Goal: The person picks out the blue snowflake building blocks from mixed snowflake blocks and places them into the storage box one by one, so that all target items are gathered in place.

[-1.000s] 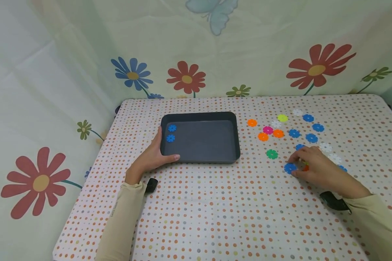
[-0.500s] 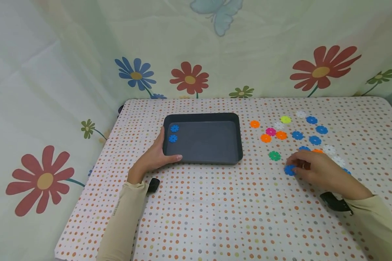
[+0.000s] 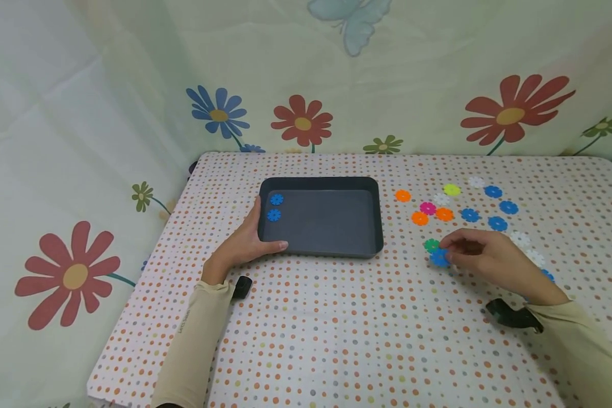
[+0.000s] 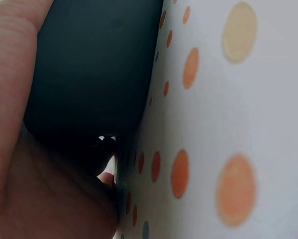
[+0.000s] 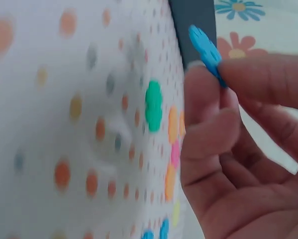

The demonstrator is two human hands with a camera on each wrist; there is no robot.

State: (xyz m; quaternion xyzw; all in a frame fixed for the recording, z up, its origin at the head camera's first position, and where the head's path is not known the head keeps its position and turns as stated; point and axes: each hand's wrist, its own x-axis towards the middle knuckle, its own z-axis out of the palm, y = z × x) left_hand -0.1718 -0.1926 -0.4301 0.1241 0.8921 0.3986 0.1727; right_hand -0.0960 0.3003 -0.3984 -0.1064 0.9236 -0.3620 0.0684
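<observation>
My right hand (image 3: 492,262) pinches a blue plastic snowflake disc (image 3: 439,259) between thumb and fingertips, held up off the table. In the right wrist view the disc (image 5: 202,46) stands nearly edge-on at the fingertips. In the head view it overlaps part of a green disc (image 3: 430,245) lying on the table. My left hand (image 3: 242,246) holds the near left corner of a dark grey rectangular tray (image 3: 326,226), thumb along the front wall and fingers at the left side. Two blue discs (image 3: 273,215) lie inside the tray at its left end.
Right of the tray are scattered discs: orange (image 3: 403,195), pink (image 3: 428,208), yellow (image 3: 451,190), white (image 3: 476,182) and several blue ones (image 3: 497,223). A dotted cloth (image 3: 336,328) covers the table. A flowered curtain (image 3: 413,73) hangs behind it.
My right hand has picked the blue disc up from the table and moved it slightly left, over by the green disc. My left hand stays on the tray. The head view has shifted a little.
</observation>
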